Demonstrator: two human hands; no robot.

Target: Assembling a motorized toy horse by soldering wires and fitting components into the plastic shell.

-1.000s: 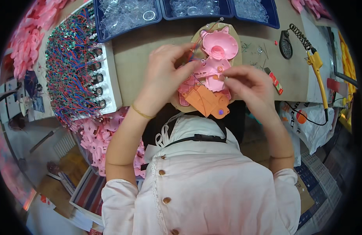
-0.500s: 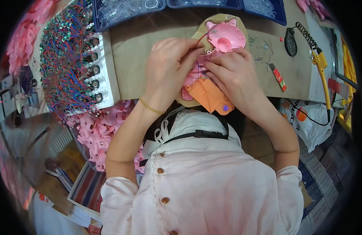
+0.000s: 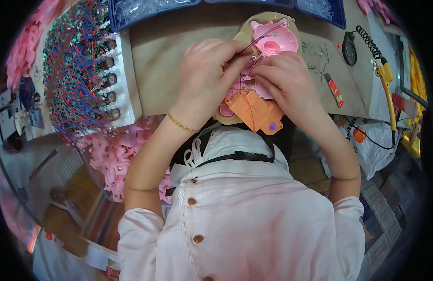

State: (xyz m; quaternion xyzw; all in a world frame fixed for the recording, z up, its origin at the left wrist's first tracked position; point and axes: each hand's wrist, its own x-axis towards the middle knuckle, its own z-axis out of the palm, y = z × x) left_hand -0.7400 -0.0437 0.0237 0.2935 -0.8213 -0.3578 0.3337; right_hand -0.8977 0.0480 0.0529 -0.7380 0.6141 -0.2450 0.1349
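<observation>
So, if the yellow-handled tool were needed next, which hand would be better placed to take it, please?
Probably the right hand: it is nearer the yellow-handled tool, while the left hand is farther off, pinching the wires.

Bench: brown top, front edge crossing mid-view and appearing bent. A pale surface adjoins its right end. Below bench level, right: a white bag, then printed sheets farther down. Lower left: a striped box, blurred. Far right: yellow sheeting. Lighting: diffuse on the bench, dimmer beneath.
</observation>
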